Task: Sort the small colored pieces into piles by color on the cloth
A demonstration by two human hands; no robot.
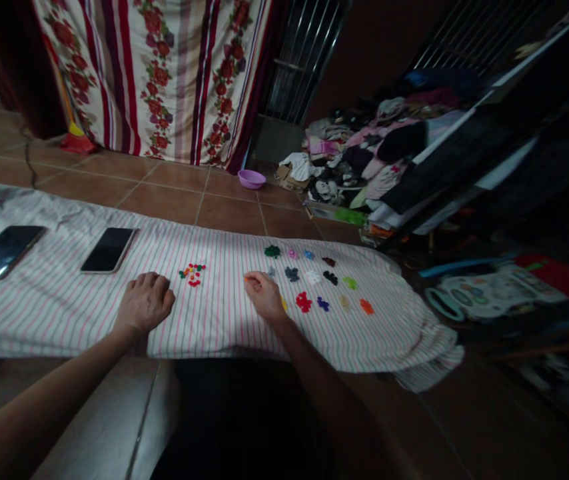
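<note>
From where I stand, the thin fabric with pink and grey stripes runs across the middle of the frame, creased at its far left and bunched at its right end. Left of centre lies a loose scatter of tiny mixed-colour pieces, bead-like, in red, green, orange and yellow. The left hand rests palm down just beside it, fingers loosely bent and gripping nothing that I can see. At centre, the right hand has its thumb and forefinger pinched together on what looks like a tiny orange piece; the other fingers curl inward. Right of centre sit small single-colour heaps, among them a knobbly red heap, a dark green heap and an orange heap. A flat, glossy black phone lies left of the left hand.
</note>
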